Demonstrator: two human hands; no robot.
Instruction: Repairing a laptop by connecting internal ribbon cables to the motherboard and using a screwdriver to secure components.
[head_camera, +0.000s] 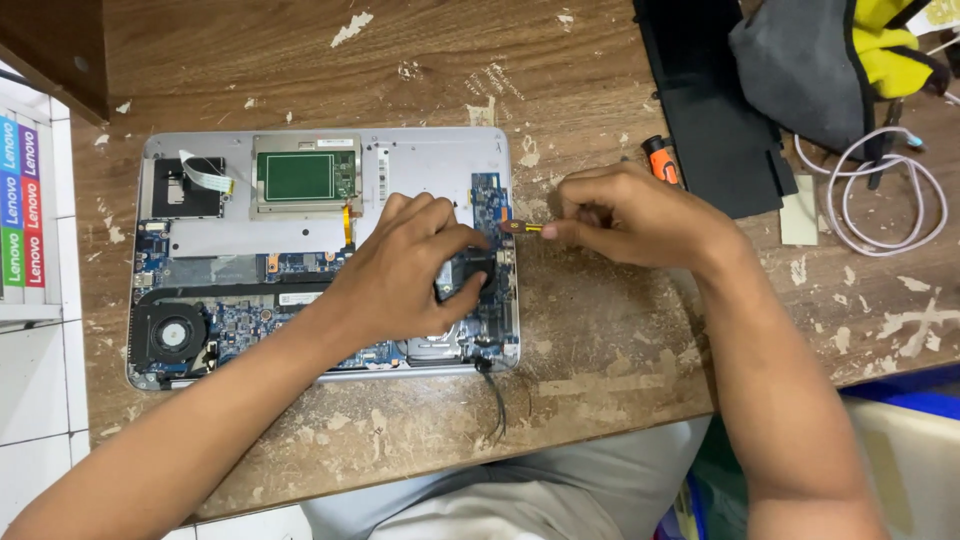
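The opened laptop (320, 255) lies bottom-up on the worn wooden table (600, 330), its silver shell filling the left half. The left hand (405, 265) rests on the boards at the laptop's right end, fingers curled around a small black part (478, 275), thumb below it. The right hand (625, 215) is closed in a pinch on a small screwdriver (522, 227) with a yellow and black handle, its tip pointing left at the blue board strip on the laptop's right edge.

Around them: 1 round fan (170, 335) at the laptop's near-left corner, 1 green board in a metal frame (303, 177) near the far edge, 1 white ribbon cable (205, 172) at the far-left corner. 1 orange-handled tool (660, 158) lies just behind the right hand, touching a black flat panel (715, 130). Grey and yellow cloth (830, 60) sits on that panel, and 1 coiled white cable (880, 195) lies right of it.

A thin black wire (497, 400) trails off the laptop's near edge toward the table's front rim. Bare wood lies between the laptop and the right forearm.
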